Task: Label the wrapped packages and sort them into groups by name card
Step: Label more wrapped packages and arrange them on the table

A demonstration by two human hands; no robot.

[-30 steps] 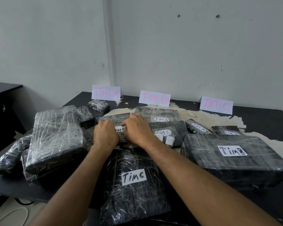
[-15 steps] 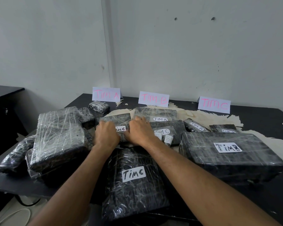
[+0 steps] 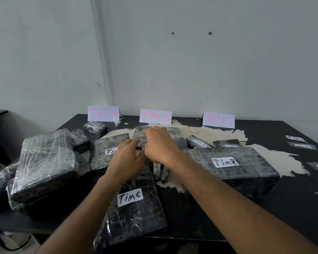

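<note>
Both hands have moved up off the labelled package toward the far edge of the bench.

I see my right hand [image 3: 161, 145], fingers curled, gripping a flat wrapped package [image 3: 141, 133] that sits mid-bench just before the TIM B card [image 3: 155, 116], long axis along the far edge. My left hand [image 3: 127, 160], which was on the Tim C package [image 3: 108, 153], pinches something small and dark; I cannot tell what.

three standing name cards [image 3: 103, 114], about a dozen wrapped packages [image 3: 229, 162], three loose labels [image 3: 295, 138], two hands [image 3: 126, 159]
</note>
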